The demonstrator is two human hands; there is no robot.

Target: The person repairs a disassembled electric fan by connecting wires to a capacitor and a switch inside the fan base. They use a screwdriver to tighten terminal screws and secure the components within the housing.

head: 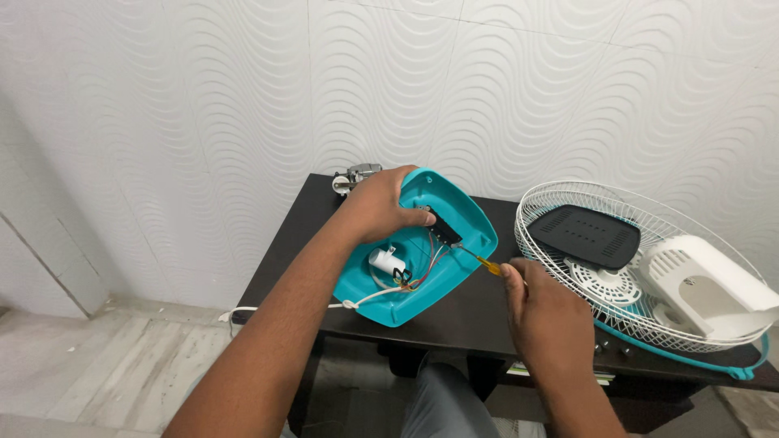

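A teal plastic fan base (471, 243) lies upside down on the dark table (284, 251), its inside open to view. Inside it sit a white capacitor (387, 263), a black switch block (443, 227) and several coloured wires (428, 264). My left hand (377, 207) grips the base's far rim and rests on the switch block. My right hand (542, 304) holds a small yellow-handled screwdriver (485, 261), its tip pointing into the base near the switch block. A white power cord (284, 308) leaves the base's near edge.
At the right of the table lies a white wire fan guard (544, 211) with a black plate (588, 235), a white motor cover (706, 280) and a teal rim. A small metal part (355, 175) sits by the wall. A wavy white wall stands behind.
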